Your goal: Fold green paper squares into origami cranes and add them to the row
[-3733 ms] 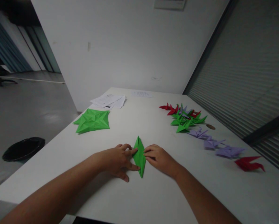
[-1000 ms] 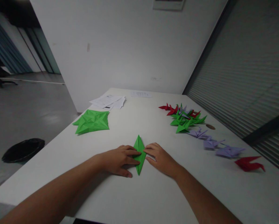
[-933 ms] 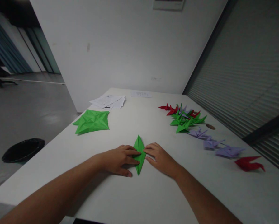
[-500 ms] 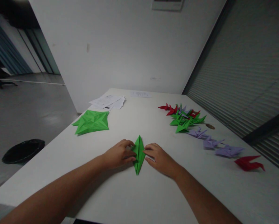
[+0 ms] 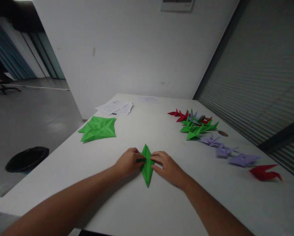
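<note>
Between the hands (image 5: 129, 162) (image 5: 168, 167) lies a green folded paper (image 5: 147, 168) — touched at both sides; whether pinched, I can't tell.

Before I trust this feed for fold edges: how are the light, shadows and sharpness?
In the head view, light is dim, yet creases show softly on the green diamond-shaped folded paper; in the head view, a soft shadow lies along the left forearm on the white table; in the head view, the red folded-paper crane looks blurred.

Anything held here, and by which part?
The green diamond-shaped paper, at its side edges near mid-length: left hand on the left edge, right hand on the right. Pinched or pressed, I can't tell.
</note>
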Tool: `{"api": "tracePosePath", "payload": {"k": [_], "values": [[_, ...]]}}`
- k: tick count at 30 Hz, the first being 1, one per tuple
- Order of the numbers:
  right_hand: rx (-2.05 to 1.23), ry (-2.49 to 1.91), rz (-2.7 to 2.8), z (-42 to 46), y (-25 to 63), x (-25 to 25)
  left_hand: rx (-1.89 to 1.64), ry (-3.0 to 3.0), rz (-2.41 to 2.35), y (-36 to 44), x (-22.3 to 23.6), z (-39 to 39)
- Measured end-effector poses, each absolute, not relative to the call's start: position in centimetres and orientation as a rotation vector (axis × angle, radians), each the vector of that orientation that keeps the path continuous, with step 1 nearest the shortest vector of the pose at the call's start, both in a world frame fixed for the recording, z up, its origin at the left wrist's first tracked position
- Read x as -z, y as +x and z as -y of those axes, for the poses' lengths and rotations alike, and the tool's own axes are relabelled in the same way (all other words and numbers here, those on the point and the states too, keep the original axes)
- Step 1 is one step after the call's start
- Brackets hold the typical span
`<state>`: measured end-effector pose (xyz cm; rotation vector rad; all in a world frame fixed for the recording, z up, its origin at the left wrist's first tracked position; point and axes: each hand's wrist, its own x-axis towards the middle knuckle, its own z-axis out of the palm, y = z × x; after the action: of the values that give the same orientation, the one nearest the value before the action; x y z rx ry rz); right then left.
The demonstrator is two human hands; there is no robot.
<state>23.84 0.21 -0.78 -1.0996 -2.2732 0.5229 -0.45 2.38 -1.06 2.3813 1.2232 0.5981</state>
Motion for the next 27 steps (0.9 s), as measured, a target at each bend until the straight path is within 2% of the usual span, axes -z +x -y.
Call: {"api": "tracePosePath", "payload": {"k": [12, 27], "values": [[-0.478, -1.155, 2.354, 0.07, 23.63, 0.36, -0.554, 2.486, -1.244, -0.4, 0.97, -2.12], [-0.57, -1.175, 2.187, -0.15, 23.53, 1.03, -0.488, 2.637, -1.231, -0.27, 0.45, -1.63]]}}
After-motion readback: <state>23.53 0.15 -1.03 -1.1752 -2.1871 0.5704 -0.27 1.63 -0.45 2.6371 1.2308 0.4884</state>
